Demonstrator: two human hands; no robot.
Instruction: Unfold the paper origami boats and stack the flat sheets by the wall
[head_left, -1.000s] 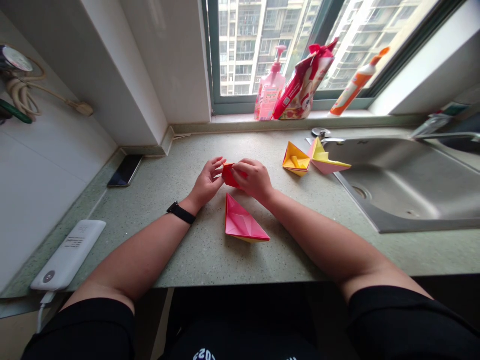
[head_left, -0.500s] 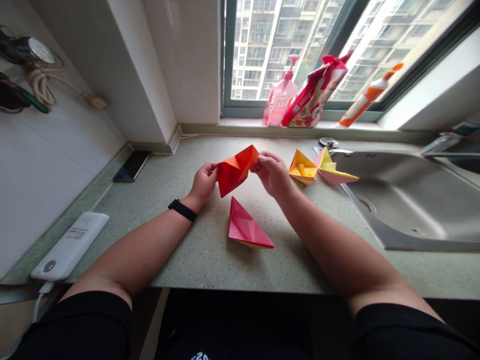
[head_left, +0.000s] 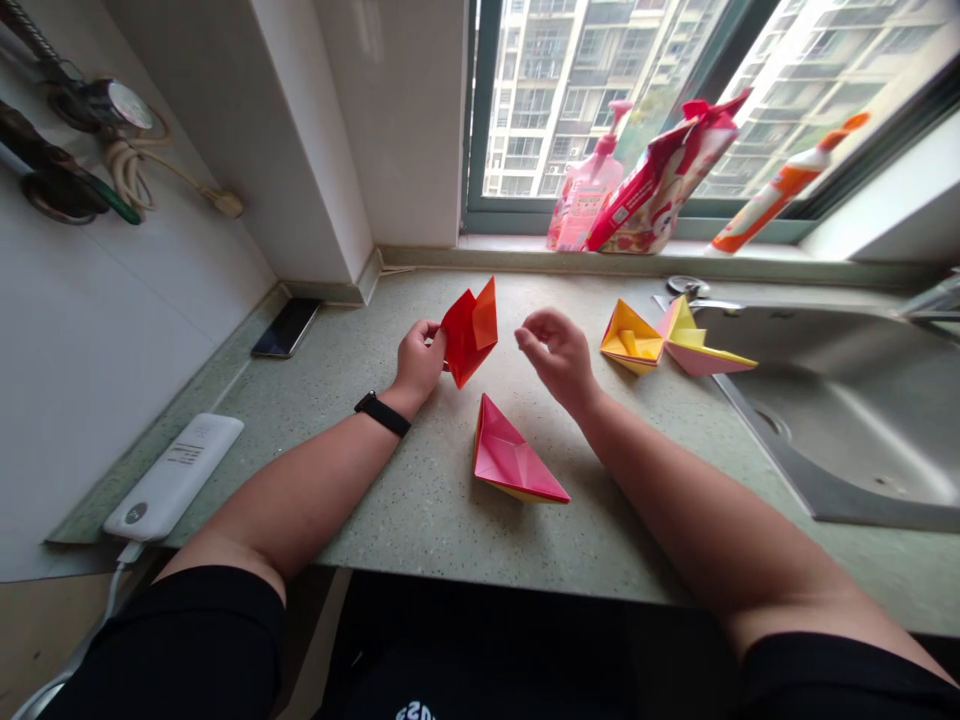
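Left-hand grip (head_left: 418, 362) clamped on the red-orange folded paper form (head_left: 469, 330), long axis near upright; open right hand (head_left: 556, 358) stands apart, just right of it.

Window: bright daylight pours through the glass window (head_left: 600, 120), overexposing the tower block outside.
Desk: speckled green stone desk (head_left: 442, 540) lit evenly, faint soft shadow beneath the right hand (head_left: 555, 360).
Wall: white tiled wall (head_left: 97, 380) leans with wide-angle distortion near the frame edge.

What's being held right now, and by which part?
The left hand holds the red folded paper by its left edge; the right hand holds nothing.
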